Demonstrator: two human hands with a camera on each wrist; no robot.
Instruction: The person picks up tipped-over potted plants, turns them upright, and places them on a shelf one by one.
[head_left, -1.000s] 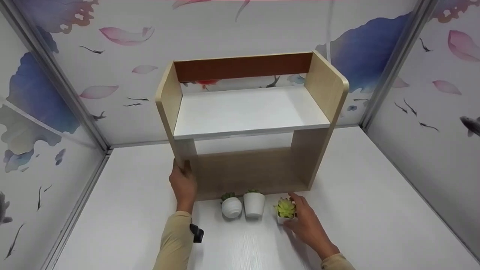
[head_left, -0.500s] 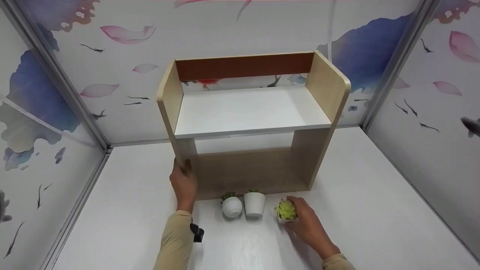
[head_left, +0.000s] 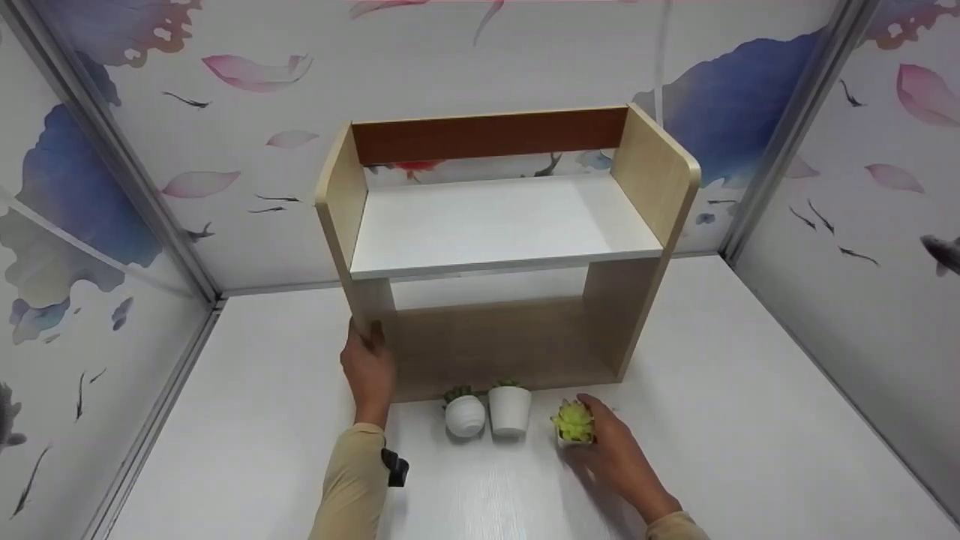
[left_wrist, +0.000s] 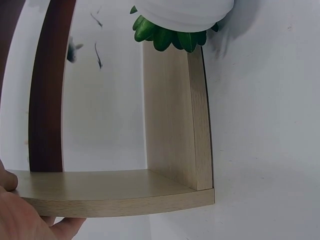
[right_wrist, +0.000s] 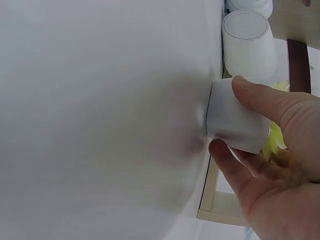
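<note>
A light wooden shelf unit (head_left: 495,225) with a white middle board and a brown back rail stands on the white table. My left hand (head_left: 367,364) grips the lower front edge of its left side panel (left_wrist: 100,192). In front of the shelf stand a round white pot (head_left: 465,414) and a taller white pot (head_left: 510,409), each with a green plant. To their right my right hand (head_left: 611,450) wraps around a small white square pot (right_wrist: 232,117) holding a yellow-green succulent (head_left: 574,420); thumb and fingers curl round its sides.
Patterned walls (head_left: 112,225) close in the white table (head_left: 750,420) at left, back and right. The shelf's lower compartment (head_left: 495,341) is open to the front. A dark wrist device (head_left: 395,469) sits on my left sleeve.
My right hand has closed in round the small succulent pot, its fingers now curled on its sides. The left hand and the shelf have stayed put.
</note>
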